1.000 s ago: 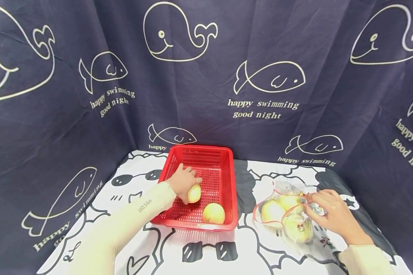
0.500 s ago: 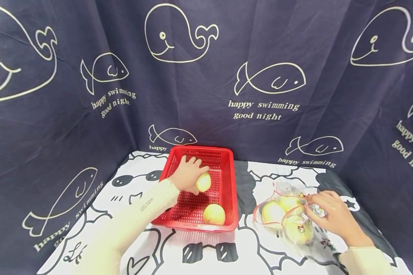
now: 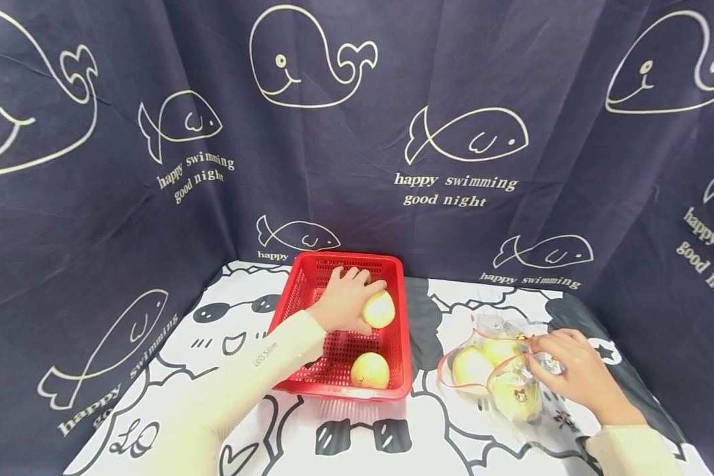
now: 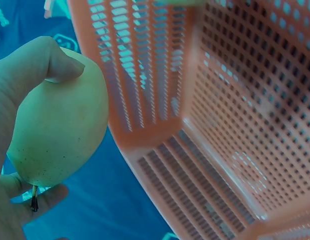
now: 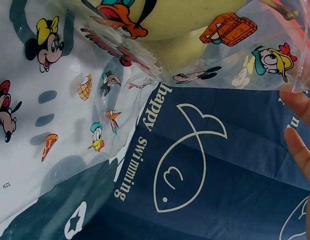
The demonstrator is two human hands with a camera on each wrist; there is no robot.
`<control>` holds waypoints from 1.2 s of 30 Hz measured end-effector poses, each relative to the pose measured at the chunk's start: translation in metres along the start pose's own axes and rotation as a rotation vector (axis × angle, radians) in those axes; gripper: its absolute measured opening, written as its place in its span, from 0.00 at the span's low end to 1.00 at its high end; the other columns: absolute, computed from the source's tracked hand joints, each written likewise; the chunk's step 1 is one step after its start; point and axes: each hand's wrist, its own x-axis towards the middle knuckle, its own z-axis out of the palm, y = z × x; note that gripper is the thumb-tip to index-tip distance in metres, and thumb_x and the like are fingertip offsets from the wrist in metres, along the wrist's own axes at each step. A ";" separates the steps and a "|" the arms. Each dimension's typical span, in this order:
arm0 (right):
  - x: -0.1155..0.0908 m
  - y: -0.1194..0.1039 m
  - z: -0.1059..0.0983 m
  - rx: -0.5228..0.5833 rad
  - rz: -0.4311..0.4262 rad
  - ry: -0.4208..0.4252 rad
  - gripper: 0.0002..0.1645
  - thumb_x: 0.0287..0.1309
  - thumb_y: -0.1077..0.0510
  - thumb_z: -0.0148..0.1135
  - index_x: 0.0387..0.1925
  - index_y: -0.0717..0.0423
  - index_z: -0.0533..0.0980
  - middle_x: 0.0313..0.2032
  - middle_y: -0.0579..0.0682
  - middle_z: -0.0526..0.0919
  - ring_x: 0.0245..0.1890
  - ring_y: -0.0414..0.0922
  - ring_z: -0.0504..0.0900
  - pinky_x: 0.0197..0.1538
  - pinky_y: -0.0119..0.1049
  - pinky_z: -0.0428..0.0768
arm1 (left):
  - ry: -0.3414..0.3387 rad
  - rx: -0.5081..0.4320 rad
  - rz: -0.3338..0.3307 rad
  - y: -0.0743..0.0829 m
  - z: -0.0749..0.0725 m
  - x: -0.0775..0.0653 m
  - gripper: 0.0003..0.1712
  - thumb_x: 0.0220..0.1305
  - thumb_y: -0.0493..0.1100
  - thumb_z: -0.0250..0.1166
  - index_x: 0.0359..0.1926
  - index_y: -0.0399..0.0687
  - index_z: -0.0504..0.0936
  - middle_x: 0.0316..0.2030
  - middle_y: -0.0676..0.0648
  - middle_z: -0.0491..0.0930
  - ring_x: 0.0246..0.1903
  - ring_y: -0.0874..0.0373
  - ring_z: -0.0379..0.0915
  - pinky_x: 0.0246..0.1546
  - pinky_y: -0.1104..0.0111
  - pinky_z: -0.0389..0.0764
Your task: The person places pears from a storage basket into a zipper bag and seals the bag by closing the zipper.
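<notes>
My left hand (image 3: 346, 305) grips a pale yellow pear (image 3: 379, 309) above the red perforated basket (image 3: 402, 337). In the left wrist view the thumb lies across the pear (image 4: 64, 125), fingers are behind it, and a dark stem points down. Another pear (image 3: 370, 370) sits in the basket's near right corner. On the right, my right hand (image 3: 580, 373) pinches the red-edged rim of a clear plastic bag (image 3: 441, 380) printed with cartoon figures. Several pears (image 3: 472, 367) show inside the bag. Fingertips (image 5: 295, 102) touch the bag's edge in the right wrist view.
A white cloth with black cartoon drawings (image 3: 363, 413) covers the table. Dark blue curtains (image 3: 345, 165) with whale and fish outlines stand behind and on both sides. The bag lies to the right of the basket, with a strip of cloth between them.
My left hand has lifted the pear from the basket's left side and carried it right, towards the basket's right wall. The right hand and the bag stay in place.
</notes>
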 end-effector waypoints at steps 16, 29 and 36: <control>0.001 0.000 0.001 0.003 0.000 0.001 0.23 0.68 0.43 0.53 0.25 0.53 0.80 0.24 0.44 0.82 0.28 0.44 0.78 0.57 0.29 0.63 | 0.051 0.012 0.036 0.040 -0.005 0.017 0.48 0.39 0.66 0.76 0.65 0.62 0.72 0.51 0.50 0.74 0.52 0.54 0.67 0.54 0.51 0.68; 0.000 0.000 0.001 -0.004 0.019 -0.011 0.24 0.68 0.42 0.53 0.25 0.52 0.80 0.26 0.43 0.82 0.28 0.44 0.78 0.57 0.28 0.62 | 0.056 -0.012 0.070 0.066 -0.003 0.025 0.48 0.39 0.66 0.76 0.64 0.63 0.73 0.49 0.51 0.73 0.50 0.55 0.67 0.52 0.52 0.68; 0.001 0.000 0.001 -0.011 0.012 -0.006 0.23 0.68 0.42 0.53 0.24 0.52 0.80 0.26 0.43 0.82 0.28 0.45 0.79 0.57 0.29 0.63 | 0.057 0.014 0.090 0.081 -0.003 0.033 0.48 0.40 0.69 0.74 0.64 0.65 0.72 0.48 0.52 0.74 0.51 0.56 0.66 0.51 0.54 0.68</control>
